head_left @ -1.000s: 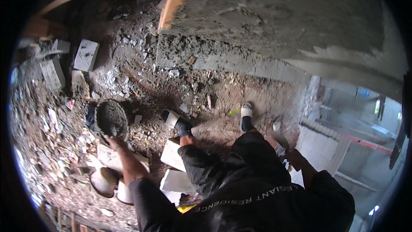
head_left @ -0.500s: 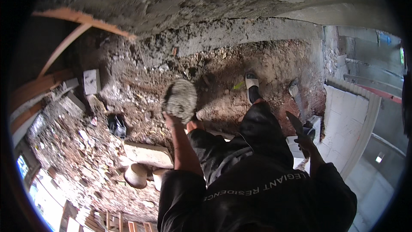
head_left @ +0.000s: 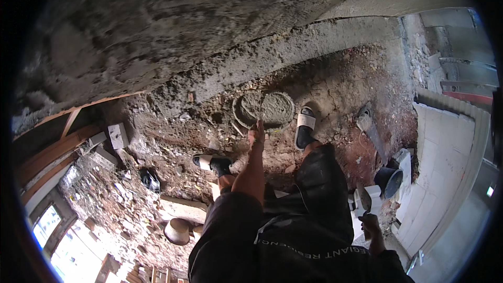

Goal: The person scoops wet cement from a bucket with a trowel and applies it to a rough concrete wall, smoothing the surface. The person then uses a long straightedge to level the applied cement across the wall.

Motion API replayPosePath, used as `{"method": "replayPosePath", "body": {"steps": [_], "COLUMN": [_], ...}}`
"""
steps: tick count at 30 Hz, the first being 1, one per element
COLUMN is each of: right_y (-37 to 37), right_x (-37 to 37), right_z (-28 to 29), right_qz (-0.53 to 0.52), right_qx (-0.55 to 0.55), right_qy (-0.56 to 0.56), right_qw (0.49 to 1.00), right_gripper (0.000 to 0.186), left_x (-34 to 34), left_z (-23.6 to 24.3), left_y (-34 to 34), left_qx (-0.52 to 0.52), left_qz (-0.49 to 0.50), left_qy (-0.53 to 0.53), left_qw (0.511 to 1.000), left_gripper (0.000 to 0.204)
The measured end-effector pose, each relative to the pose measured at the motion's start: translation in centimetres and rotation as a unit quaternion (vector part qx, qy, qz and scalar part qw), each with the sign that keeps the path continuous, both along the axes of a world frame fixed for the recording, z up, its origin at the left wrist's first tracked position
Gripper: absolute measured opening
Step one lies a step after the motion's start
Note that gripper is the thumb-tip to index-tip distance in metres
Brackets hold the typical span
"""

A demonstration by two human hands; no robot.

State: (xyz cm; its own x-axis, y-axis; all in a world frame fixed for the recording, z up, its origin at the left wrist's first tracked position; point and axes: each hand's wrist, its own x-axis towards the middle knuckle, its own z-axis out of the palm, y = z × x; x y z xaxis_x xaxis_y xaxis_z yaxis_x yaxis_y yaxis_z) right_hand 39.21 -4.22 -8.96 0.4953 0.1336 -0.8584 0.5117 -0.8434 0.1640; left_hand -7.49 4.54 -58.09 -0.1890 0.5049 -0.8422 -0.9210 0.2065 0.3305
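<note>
My left hand (head_left: 257,133) is closed at the near rim of a round, shallow pan (head_left: 237,117) of wet grey mortar (head_left: 279,107). A narrow line crosses the mortar just beyond my fingers; what makes it is unclear. The pan lies in front of me, between my sandalled feet; whether it rests on the ground cannot be told. Low at the right, my right hand (head_left: 371,224) grips a trowel (head_left: 364,199), its blade pointing away from me.
Rough, mortared wall (head_left: 157,36) rises ahead. Rubble covers the ground. A spade-like tool (head_left: 372,131) lies right of my feet, near a dark bucket (head_left: 389,182) and white blocks (head_left: 440,147). Behind my left foot are a pale block (head_left: 182,208) and a round pot (head_left: 177,231).
The mortar pan has moved right and away from me with my left hand, now lying flatter. My right hand has drawn back lower with the trowel. My view has shifted.
</note>
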Motion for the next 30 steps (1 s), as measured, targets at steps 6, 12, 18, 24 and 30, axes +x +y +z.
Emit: {"method": "replayPosePath", "body": {"steps": [6, 12, 18, 24, 30], "right_y": [7.4, 21.5, 31.8, 30.8, 31.0], "right_x": [7.4, 14.0, 1.2, -17.9, -22.1], "right_z": [-5.2, -7.5, 0.1, 14.0, 20.9], "right_qz": [-0.017, 0.498, 0.42, 0.537, 0.633], "right_qx": [-0.001, 0.141, 0.218, 0.235, 0.353], "right_qy": [0.058, 0.245, 0.286, 0.359, 0.502], "right_qw": [0.998, 0.82, 0.833, 0.726, 0.472], "right_gripper": [0.025, 0.024, 0.03, 0.052, 0.041], "left_x": [3.2, 7.1, 9.6, 14.1, 12.0], "left_z": [15.4, 29.6, 38.9, 51.3, 61.1], "left_y": [9.3, 7.1, 1.4, 8.4, 8.6], "left_qx": [-0.14, -0.205, 0.085, 0.216, 0.04], "left_qz": [-0.504, -0.495, -0.374, -0.248, -0.005], "left_qy": [0.43, 0.535, 0.579, 0.351, 0.249], "left_qw": [0.736, 0.653, 0.72, 0.877, 0.968], "left_gripper": [0.043, 0.031, 0.036, 0.035, 0.039]}}
